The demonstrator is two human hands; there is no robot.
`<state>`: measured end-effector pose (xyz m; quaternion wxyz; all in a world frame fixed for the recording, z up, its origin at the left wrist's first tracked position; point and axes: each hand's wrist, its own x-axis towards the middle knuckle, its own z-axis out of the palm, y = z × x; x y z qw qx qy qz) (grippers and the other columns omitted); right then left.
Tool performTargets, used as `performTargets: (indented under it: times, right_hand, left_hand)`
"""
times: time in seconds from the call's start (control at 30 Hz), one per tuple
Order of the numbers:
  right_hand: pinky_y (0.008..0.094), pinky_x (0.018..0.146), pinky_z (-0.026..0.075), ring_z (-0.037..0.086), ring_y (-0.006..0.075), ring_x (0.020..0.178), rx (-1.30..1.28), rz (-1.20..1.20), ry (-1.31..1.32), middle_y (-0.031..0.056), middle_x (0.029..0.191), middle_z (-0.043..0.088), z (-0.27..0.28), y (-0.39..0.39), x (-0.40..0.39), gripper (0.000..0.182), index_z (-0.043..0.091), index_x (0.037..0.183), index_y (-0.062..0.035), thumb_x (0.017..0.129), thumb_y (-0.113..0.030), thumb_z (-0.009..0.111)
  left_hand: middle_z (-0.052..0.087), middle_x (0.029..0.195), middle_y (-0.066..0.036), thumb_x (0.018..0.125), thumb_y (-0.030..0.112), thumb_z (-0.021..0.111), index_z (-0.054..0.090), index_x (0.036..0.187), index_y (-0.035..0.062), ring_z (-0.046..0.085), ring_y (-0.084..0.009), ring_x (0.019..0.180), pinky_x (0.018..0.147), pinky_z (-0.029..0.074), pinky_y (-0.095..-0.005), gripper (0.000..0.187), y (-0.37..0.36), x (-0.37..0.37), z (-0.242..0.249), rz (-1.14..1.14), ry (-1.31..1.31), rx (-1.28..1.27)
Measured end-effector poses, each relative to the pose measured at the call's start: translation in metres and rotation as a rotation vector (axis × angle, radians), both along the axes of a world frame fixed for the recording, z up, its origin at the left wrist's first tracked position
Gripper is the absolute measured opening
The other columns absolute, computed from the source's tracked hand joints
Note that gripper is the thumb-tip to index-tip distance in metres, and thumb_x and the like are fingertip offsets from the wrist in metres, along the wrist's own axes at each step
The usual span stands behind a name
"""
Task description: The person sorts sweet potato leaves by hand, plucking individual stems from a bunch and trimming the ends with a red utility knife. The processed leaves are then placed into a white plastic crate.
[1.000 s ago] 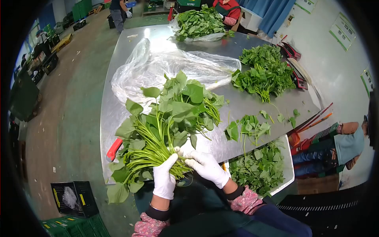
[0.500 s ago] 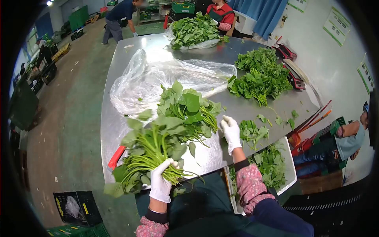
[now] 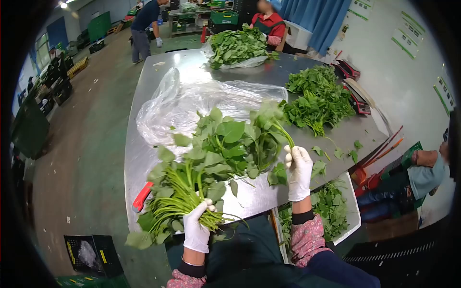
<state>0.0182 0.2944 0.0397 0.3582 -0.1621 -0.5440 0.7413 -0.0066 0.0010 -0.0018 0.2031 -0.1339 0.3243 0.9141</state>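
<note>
indoors, steel table (image 3: 144,158), clear plastic sheet (image 3: 192,103), green floor (image 3: 96,125)

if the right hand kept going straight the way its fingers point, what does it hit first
The right hand, holding a few leafy stems, points up and away across the steel table. Going on, it would probably meet the loose pile of greens first, though depth is hard to judge.

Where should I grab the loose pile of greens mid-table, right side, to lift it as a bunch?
Grip the pile of greens at its stem ends, coming from the near table edge. The stems converge toward you while the leaves fan away, so the narrow end closes in one hand, as the left hand holds its bundle.
</note>
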Motion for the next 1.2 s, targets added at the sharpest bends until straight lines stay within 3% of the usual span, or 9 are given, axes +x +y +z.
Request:
performTargets:
  times: [0.13, 0.43, 0.53, 0.67, 0.8, 1.0, 1.13, 1.17, 1.2]
  right_hand:
    - [0.0170, 0.048, 0.037, 0.047, 0.0025, 0.054, -0.119, 0.199, -0.222, -0.0029, 0.069, 0.059, -0.022, -0.014, 0.002, 0.019, 0.065, 0.093, -0.0014, 0.095, -0.020, 0.061]
    - [0.0184, 0.056, 0.040, 0.051, 0.0050, 0.065, 0.084, 0.132, -0.156, 0.0001, 0.076, 0.060, -0.012, -0.101, 0.012, 0.008, 0.063, 0.096, -0.0010, 0.094, -0.009, 0.060]
    - [0.0229, 0.060, 0.044, 0.054, 0.0067, 0.068, 0.403, 0.217, -0.155, 0.0006, 0.076, 0.060, -0.038, -0.125, 0.025, 0.008, 0.064, 0.096, 0.0007, 0.093, -0.007, 0.062]
    - [0.0291, 0.060, 0.045, 0.059, 0.0192, 0.065, 0.914, 0.264, -0.114, 0.0088, 0.074, 0.062, -0.044, -0.141, 0.032, 0.013, 0.068, 0.092, 0.0006, 0.081, -0.003, 0.072]
    - [0.0347, 0.061, 0.047, 0.060, 0.0275, 0.067, 1.102, 0.340, -0.037, 0.0106, 0.075, 0.062, -0.036, -0.135, 0.027, 0.020, 0.068, 0.093, -0.0011, 0.074, -0.003, 0.075]
    - [0.0321, 0.064, 0.047, 0.062, 0.0225, 0.073, 1.210, 0.504, -0.074, 0.0094, 0.083, 0.064, -0.028, -0.123, 0.027, 0.018, 0.068, 0.098, -0.0012, 0.081, -0.006, 0.071]
    - [0.0254, 0.069, 0.045, 0.054, 0.0072, 0.084, 0.141, 0.771, -0.430, 0.0011, 0.103, 0.061, -0.019, -0.128, 0.021, 0.032, 0.059, 0.120, -0.0015, 0.092, -0.017, 0.064]
    - [0.0225, 0.069, 0.044, 0.052, 0.0055, 0.083, 0.064, 0.782, -0.429, -0.0004, 0.101, 0.059, -0.030, -0.123, 0.017, 0.039, 0.054, 0.125, -0.0012, 0.091, -0.015, 0.064]
    - [0.0212, 0.067, 0.043, 0.051, 0.0049, 0.081, 0.174, 0.780, -0.454, -0.0009, 0.100, 0.058, -0.029, -0.126, 0.015, 0.037, 0.057, 0.123, -0.0015, 0.090, -0.014, 0.065]
  left_hand:
    - [0.065, 0.088, -0.007, 0.085, -0.004, 0.062, 0.057, 0.110, -0.0022, 0.061, -0.0145, 0.072, 0.069, 0.050, -0.0263, 0.026, 0.005, 0.007, 0.018, 0.079, 0.165, -0.151]
    - [0.067, 0.091, -0.008, 0.084, -0.002, 0.067, 0.057, 0.118, -0.0032, 0.063, -0.0139, 0.075, 0.072, 0.050, -0.0259, 0.035, 0.016, 0.013, 0.019, 0.117, 0.147, -0.191]
    - [0.066, 0.093, -0.008, 0.085, -0.005, 0.065, 0.055, 0.123, -0.0015, 0.063, -0.0145, 0.076, 0.073, 0.051, -0.0273, 0.039, 0.019, 0.011, 0.015, 0.079, 0.153, -0.185]
    - [0.065, 0.090, -0.005, 0.087, -0.004, 0.063, 0.057, 0.116, 0.0006, 0.064, -0.0143, 0.078, 0.073, 0.053, -0.0274, 0.029, 0.017, 0.009, 0.012, 0.033, 0.125, -0.065]
    - [0.067, 0.096, -0.005, 0.085, -0.001, 0.067, 0.066, 0.102, -0.0017, 0.064, -0.0137, 0.085, 0.080, 0.051, -0.0270, 0.017, 0.008, 0.007, 0.003, 0.001, 0.084, -0.094]
    - [0.069, 0.100, -0.008, 0.086, -0.002, 0.065, 0.066, 0.106, -0.0038, 0.066, -0.0153, 0.089, 0.081, 0.053, -0.0278, 0.019, 0.001, 0.008, 0.009, -0.041, 0.083, -0.043]
    - [0.068, 0.107, -0.011, 0.088, 0.000, 0.064, 0.066, 0.111, -0.0054, 0.065, -0.0148, 0.096, 0.087, 0.050, -0.0274, 0.023, 0.004, 0.013, 0.003, -0.097, 0.084, -0.213]
    - [0.068, 0.109, -0.011, 0.090, 0.001, 0.063, 0.065, 0.113, -0.0059, 0.065, -0.0149, 0.099, 0.090, 0.050, -0.0275, 0.024, 0.006, 0.019, 0.001, -0.115, 0.075, -0.281]
    - [0.066, 0.117, -0.012, 0.094, 0.004, 0.057, 0.062, 0.119, -0.0065, 0.062, -0.0149, 0.107, 0.097, 0.046, -0.0282, 0.028, 0.003, 0.023, -0.007, -0.195, 0.380, -0.413]
